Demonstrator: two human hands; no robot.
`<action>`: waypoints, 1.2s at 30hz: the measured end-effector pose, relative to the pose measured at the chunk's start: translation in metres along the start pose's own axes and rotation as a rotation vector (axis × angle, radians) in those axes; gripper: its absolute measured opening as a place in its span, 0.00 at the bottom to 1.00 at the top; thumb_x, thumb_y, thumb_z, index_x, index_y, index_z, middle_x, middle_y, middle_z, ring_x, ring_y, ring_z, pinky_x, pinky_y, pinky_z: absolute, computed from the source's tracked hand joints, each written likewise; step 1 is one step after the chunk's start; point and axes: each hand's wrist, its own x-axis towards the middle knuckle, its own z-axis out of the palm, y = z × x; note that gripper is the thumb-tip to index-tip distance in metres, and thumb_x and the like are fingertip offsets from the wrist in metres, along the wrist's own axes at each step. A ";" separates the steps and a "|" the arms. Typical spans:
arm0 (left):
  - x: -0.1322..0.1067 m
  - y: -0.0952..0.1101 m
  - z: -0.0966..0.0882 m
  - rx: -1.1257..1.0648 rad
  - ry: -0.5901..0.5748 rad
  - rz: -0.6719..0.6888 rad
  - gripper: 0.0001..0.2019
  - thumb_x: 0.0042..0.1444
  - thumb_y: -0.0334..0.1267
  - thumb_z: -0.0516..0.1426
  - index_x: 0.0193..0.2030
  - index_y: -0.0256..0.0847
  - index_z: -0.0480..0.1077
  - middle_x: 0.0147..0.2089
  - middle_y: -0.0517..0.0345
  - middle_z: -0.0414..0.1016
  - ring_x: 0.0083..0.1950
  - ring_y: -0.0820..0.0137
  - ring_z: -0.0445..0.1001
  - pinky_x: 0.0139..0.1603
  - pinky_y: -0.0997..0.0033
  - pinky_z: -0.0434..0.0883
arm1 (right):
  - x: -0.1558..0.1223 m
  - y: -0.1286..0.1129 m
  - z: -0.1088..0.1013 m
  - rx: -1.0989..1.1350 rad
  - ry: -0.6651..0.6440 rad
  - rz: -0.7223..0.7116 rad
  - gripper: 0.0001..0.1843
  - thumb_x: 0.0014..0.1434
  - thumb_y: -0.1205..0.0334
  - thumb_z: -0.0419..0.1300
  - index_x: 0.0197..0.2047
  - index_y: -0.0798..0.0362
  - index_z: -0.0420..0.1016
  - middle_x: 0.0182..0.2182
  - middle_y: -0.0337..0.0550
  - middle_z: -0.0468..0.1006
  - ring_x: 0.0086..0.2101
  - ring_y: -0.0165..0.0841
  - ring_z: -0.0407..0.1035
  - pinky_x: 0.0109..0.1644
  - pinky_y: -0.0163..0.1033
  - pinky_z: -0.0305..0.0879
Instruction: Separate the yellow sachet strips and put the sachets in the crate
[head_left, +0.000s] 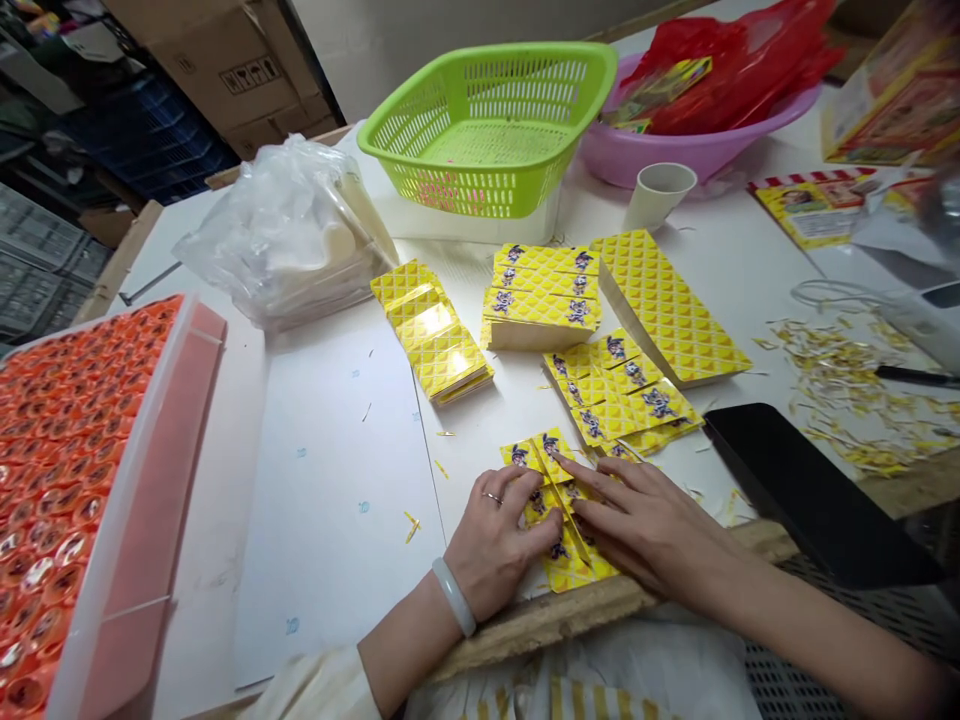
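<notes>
At the table's front edge lies a yellow printed card sheet (577,575) with small cartoon figures, parted along a line down its middle. My left hand (499,540), with a ring and a pale bangle, has its fingers bent and closed on the left half, the thumb towards the middle line. Across the right half rests my right hand (645,515), its fingers stretched out and touching the card. Just behind it sits a loose pile of similar yellow cards (622,385). Farther back are a neat stack (540,295), a narrow stack (435,330) and a long yellow sheet stack (671,300).
A black phone-like slab (810,490) lies right of my right arm, near yellow paper scraps (847,390). At left stands a clear box (150,520) of orange-capped pieces. Behind are a plastic bag (285,230), green basket (487,185), paper cup (656,200) and purple basin (637,160).
</notes>
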 end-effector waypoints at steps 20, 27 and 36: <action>0.009 -0.002 -0.001 -0.426 0.018 -0.384 0.11 0.56 0.35 0.59 0.46 0.40 0.67 0.52 0.48 0.63 0.54 0.62 0.63 0.55 0.55 0.68 | 0.019 0.000 -0.005 0.098 -0.014 0.088 0.15 0.53 0.67 0.54 0.45 0.58 0.68 0.53 0.57 0.66 0.55 0.46 0.59 0.57 0.55 0.62; 0.005 0.007 0.007 0.048 -0.043 -0.142 0.07 0.61 0.31 0.51 0.45 0.35 0.66 0.54 0.40 0.64 0.59 0.58 0.60 0.56 0.50 0.67 | 0.013 -0.006 0.007 -0.047 0.040 0.018 0.15 0.54 0.70 0.55 0.46 0.58 0.70 0.54 0.58 0.67 0.54 0.47 0.61 0.53 0.54 0.66; 0.002 0.010 0.002 -0.117 0.065 -0.250 0.12 0.59 0.32 0.55 0.50 0.41 0.64 0.59 0.44 0.58 0.62 0.58 0.57 0.60 0.48 0.64 | 0.008 -0.010 -0.002 -0.060 0.081 0.010 0.08 0.54 0.70 0.57 0.39 0.53 0.71 0.54 0.52 0.69 0.51 0.45 0.62 0.51 0.55 0.65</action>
